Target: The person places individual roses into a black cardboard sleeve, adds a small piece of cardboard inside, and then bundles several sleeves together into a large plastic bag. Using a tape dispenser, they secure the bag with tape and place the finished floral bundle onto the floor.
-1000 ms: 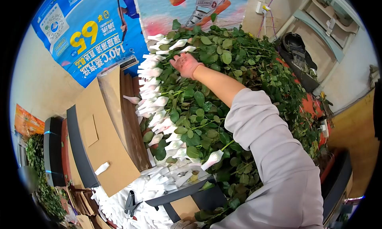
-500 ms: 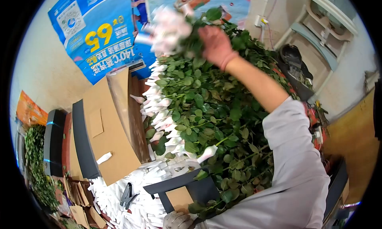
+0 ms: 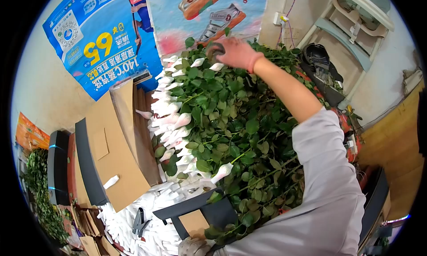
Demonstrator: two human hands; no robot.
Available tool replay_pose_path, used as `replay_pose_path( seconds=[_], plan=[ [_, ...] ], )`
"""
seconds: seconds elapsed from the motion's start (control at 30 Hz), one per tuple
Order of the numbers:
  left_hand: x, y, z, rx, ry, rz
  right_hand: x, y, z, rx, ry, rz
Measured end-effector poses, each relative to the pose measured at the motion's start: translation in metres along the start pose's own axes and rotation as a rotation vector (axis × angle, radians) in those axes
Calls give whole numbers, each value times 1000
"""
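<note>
My right hand [image 3: 233,53], in a pink glove with a grey palm, is over the far end of a large heap of leafy cut roses [image 3: 231,109]. Its fingers are bent but apart, and no bunch shows in them. The rose heads wear white sleeves [image 3: 171,120] and point left. At the bottom edge, my left hand [image 3: 193,247] in a greyish glove looks curled; the frame cuts it off, so what it holds is hidden. Beside it lies a black board with a brown cardboard patch [image 3: 194,223]. One sleeved bud [image 3: 222,172] sticks out nearer me.
A pile of loose white sleeves [image 3: 160,231] holds a black stapler-like clip [image 3: 139,222]. Left of the roses stands a stack of brown cardboard [image 3: 118,153] with one white sleeve on top [image 3: 111,181]. Posters [image 3: 102,42] cover the wall; a white chair-like frame [image 3: 344,42] stands right.
The bunch of pale roses that my right hand held up has left its grip; sleeved heads now lie at the heap's far end. The view has shifted slightly.
</note>
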State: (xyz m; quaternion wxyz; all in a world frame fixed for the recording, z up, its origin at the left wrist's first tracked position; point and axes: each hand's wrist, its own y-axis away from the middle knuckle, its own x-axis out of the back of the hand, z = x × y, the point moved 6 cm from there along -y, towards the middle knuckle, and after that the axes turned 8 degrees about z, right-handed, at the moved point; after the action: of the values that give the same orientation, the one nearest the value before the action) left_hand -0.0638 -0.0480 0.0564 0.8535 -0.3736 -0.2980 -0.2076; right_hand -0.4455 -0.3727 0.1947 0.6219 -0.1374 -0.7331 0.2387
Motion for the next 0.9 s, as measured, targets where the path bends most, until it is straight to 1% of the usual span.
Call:
replay_pose_path(
  seconds=[0.03,0.1,0.17,0.23,0.27,0.3,0.33,0.37,0.4,0.43,0.47,0.5,0.53,0.57,0.6,0.63,0.7,0.77,0.83,0.9],
  plan=[
    [-1,1,-1,-9,-16,-46,-11,-8,7,-33,102,-208],
    [1,0,-1,21,-6,-46,-55,-22,44,8,312,-147],
    [5,-1,-1,45,2,-42,-94,-19,65,-44,506,-383],
    [2,0,-3,50,5,-112,-120,-11,86,-132,504,-543],
    [2,0,-5,59,2,-101,-130,-5,96,-231,456,-551],
    [3,1,-4,23,10,-57,-140,2,105,-327,408,-559],
    [4,1,-4,-11,19,-14,-149,1,114,-257,478,-521],
    [4,3,-6,3,21,-8,-154,3,121,-191,547,-487],
    [3,6,-8,11,12,-8,-135,2,116,-167,576,-416],
    [2,8,-8,16,8,-12,-111,0,110,-146,585,-262],
    [2,9,-8,19,24,-16,-87,-2,113,-179,563,-101],
    [2,8,-8,26,9,-21,-66,-2,116,-152,655,-1],
    [1,8,-7,29,-7,-26,-44,-5,124,-117,727,-13],
    [1,7,-6,24,9,-29,-7,1,120,-128,764,185],
    [3,5,-5,16,19,-22,16,-1,141,-54,731,326],
    [3,3,-4,4,25,-14,57,4,126,-130,703,331],
    [4,2,-1,-16,36,-4,113,11,113,-154,755,369],
    [6,1,1,-20,42,11,161,34,58,76,727,592],
    [3,9,-1,-24,35,-7,156,53,4,238,586,442],
    [1,13,-2,-18,16,-15,117,83,-51,179,615,32]
  ],
)
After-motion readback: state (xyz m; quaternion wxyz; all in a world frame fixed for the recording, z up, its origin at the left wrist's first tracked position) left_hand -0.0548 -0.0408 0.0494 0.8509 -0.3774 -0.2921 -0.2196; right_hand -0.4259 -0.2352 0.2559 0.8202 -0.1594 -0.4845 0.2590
